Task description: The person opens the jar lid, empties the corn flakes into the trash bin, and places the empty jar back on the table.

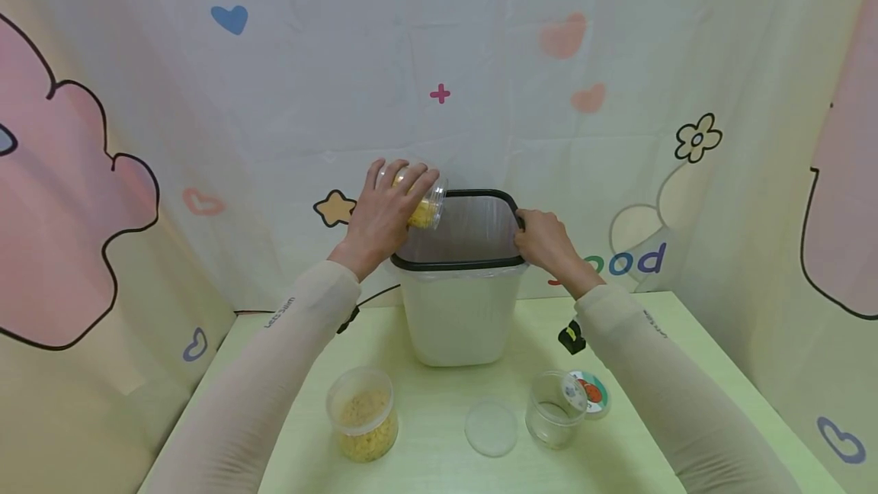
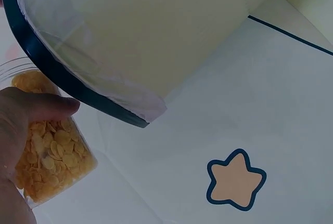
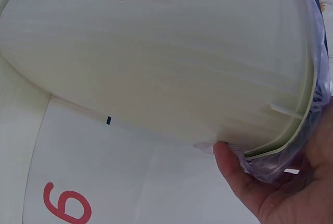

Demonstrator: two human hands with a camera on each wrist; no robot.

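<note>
My left hand (image 1: pixel 386 212) grips a clear plastic jar (image 1: pixel 427 208), tipped sideways above the left part of the bin's black rim. Yellow flakes like cornflakes (image 2: pixel 58 154) fill much of that jar in the left wrist view, where my thumb lies across its side. The white trash bin (image 1: pixel 459 319) stands upright on the table, with a thin plastic liner (image 3: pixel 322 78) folded over its edge. At the bin's right side, my right hand (image 1: pixel 549 238) grips the black rim (image 1: pixel 458 264) and liner. The bottom of the bin's inside is hidden in the head view.
Front left on the table (image 1: pixel 315 349) stands an open clear tub (image 1: pixel 363 418) partly filled with yellow flakes. To its right lie a translucent lid (image 1: pixel 491 428), a clear container (image 1: pixel 549 421) and a round green-edged lid (image 1: pixel 595 395). A small black object (image 1: pixel 571 338) sits near the right forearm.
</note>
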